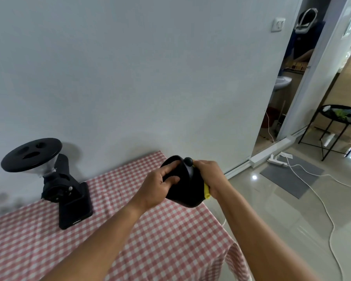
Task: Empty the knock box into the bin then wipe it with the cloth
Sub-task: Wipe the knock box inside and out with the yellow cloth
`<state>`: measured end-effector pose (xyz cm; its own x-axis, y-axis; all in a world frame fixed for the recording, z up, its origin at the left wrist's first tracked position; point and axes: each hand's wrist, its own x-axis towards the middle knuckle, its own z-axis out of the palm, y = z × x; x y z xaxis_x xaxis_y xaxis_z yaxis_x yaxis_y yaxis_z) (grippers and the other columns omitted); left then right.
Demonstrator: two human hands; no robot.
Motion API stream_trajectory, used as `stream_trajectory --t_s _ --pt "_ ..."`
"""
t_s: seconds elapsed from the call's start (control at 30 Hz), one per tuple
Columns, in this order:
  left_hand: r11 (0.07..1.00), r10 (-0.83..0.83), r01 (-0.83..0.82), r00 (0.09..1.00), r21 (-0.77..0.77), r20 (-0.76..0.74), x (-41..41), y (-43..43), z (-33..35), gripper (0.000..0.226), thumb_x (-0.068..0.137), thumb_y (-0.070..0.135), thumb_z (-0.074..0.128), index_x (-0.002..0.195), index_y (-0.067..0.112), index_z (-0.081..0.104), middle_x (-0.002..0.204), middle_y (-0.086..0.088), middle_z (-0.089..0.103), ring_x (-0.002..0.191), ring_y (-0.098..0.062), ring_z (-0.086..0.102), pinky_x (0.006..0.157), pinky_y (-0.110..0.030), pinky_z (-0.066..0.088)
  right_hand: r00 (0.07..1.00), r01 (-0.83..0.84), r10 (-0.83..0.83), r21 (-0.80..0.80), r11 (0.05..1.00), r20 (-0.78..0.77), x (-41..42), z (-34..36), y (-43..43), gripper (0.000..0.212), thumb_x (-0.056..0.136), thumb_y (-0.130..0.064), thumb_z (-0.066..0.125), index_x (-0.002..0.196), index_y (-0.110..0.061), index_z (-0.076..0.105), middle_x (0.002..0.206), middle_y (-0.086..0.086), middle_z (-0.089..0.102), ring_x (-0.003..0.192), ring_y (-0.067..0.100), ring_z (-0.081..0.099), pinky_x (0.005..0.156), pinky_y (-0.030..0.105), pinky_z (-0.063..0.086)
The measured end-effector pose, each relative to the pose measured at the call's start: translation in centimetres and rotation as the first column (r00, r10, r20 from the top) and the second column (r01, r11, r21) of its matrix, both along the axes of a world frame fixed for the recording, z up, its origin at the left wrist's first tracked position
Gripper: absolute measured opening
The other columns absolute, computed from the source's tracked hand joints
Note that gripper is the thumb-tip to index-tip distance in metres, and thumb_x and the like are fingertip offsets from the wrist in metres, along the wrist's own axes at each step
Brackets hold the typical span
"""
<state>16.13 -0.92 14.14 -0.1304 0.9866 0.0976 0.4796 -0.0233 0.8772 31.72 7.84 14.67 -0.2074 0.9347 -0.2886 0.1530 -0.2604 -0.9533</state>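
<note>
Both hands are up over the near right corner of the worktop (130,230), which is covered in a red-and-white checked cloth, and between them sits the black rounded knock box (185,189), held in the air and tilted, clear of the surface. The left hand (160,183) grips the knock box from the left, fingers curled across its dark side and rim. The right hand (209,175) comes in from the other side, fingers closed around a small yellow cloth (206,191) and pressing it against the right wall of the knock box; only a strip of the yellow shows below the palm. At the top of the box, between the two hands, the rounded black end of its knock bar (188,160) pokes up. Over on the left of the worktop stands a black coffee grinder (65,191) with a clear hopper and a wide black lid, well apart from the hands. Beyond the edge, on the glossy tiled floor, a white cable (320,201) snakes away from a white power strip (277,160) beside a grey mat (292,175), and a round black side table (342,116) stands near the doorway
</note>
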Motion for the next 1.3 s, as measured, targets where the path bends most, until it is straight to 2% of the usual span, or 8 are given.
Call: stream_trajectory --t_s 0.27,0.37,0.5,0.6,0.73,0.9,1.13,1.3 --pt "0.998 -0.066 0.065 0.992 -0.008 -0.110 -1.1 0.9 1.6 0.049 0.098 0.010 0.059 0.141 0.033 0.052 0.137 0.011 0.055 0.127 -0.007 0.051 0.102 -0.010 0.040 0.972 0.043 0.047 0.370 0.928 -0.230 0.3 2.2 -1.5 0.029 0.101 -0.025 0.054 0.086 -0.027 0.079 0.083 -0.007 0.077 0.082 0.009 0.071 0.079 0.028 0.055" --pt "0.998 -0.054 0.055 0.997 0.010 -0.064 -0.6 0.9 1.3 0.047 0.099 0.009 0.058 0.140 0.031 0.053 0.134 0.007 0.060 0.125 -0.010 0.055 0.107 -0.023 0.043 0.959 -0.143 0.199 0.264 0.954 -0.203 0.4 2.0 -1.8 0.027 0.098 -0.032 0.055 0.091 -0.023 0.079 0.090 0.006 0.077 0.083 0.023 0.072 0.077 0.038 0.057" --pt "0.998 0.009 -0.009 1.000 0.070 -0.001 -0.5 1.0 1.1 0.046 0.097 0.003 0.059 0.138 0.023 0.058 0.128 0.013 0.064 0.124 -0.005 0.057 0.097 -0.004 0.040 0.988 -0.094 0.114 0.185 0.978 -0.100 0.6 1.0 -1.5 0.042 0.101 -0.034 0.045 0.100 0.001 0.068 0.080 0.012 0.067 0.070 0.022 0.061 0.064 0.030 0.047" --pt "0.996 0.031 -0.030 1.000 0.082 -0.006 -0.5 1.5 1.0 0.047 0.096 0.003 0.059 0.138 0.024 0.059 0.130 0.013 0.064 0.124 -0.004 0.057 0.098 -0.003 0.040 0.988 0.034 -0.001 0.217 0.976 -0.152 0.2 -1.2 -2.3 0.034 0.100 -0.037 0.049 0.088 -0.019 0.075 0.080 0.005 0.072 0.075 0.021 0.066 0.069 0.035 0.051" --pt "0.991 0.110 -0.113 0.993 0.064 0.046 -0.5 2.0 0.6 0.047 0.098 0.006 0.058 0.142 0.022 0.055 0.138 0.005 0.062 0.129 -0.010 0.056 0.110 -0.024 0.042 0.981 0.125 -0.036 0.481 0.868 -0.190 -0.7 -3.7 -3.6 0.026 0.100 -0.028 0.054 0.116 -0.037 0.072 0.126 -0.016 0.067 0.121 0.008 0.059 0.101 0.034 0.048" --pt "0.988 0.138 -0.140 0.989 0.060 0.046 0.3 2.2 0.2 0.047 0.098 0.006 0.057 0.143 0.022 0.054 0.134 0.009 0.061 0.128 -0.012 0.056 0.112 -0.031 0.043 0.979 0.168 -0.204 0.636 0.753 -0.017 -0.7 -3.2 -3.8 0.025 0.096 -0.021 0.060 0.117 -0.027 0.073 0.116 -0.023 0.065 0.116 0.008 0.054 0.100 0.027 0.044" --pt "1.000 0.011 -0.011 1.000 0.023 -0.005 0.5 1.6 0.2 0.048 0.098 0.005 0.058 0.143 0.023 0.055 0.137 0.011 0.060 0.128 -0.004 0.052 0.110 -0.018 0.040 0.999 0.041 -0.029 0.318 0.947 -0.042 0.8 -0.3 -0.9 0.024 0.094 -0.023 0.058 0.080 -0.023 0.078 0.076 0.009 0.074 0.069 0.015 0.063 0.062 0.030 0.050" --pt "0.995 -0.103 0.103 0.993 -0.005 -0.051 0.3 1.6 0.7 0.047 0.097 0.003 0.060 0.140 0.023 0.057 0.129 0.019 0.060 0.120 0.003 0.055 0.093 0.000 0.039 0.994 -0.089 0.102 0.249 0.964 -0.039 1.8 0.9 0.8 0.020 0.093 -0.022 0.062 0.087 -0.019 0.081 0.087 0.004 0.078 0.081 0.018 0.071 0.076 0.037 0.059"
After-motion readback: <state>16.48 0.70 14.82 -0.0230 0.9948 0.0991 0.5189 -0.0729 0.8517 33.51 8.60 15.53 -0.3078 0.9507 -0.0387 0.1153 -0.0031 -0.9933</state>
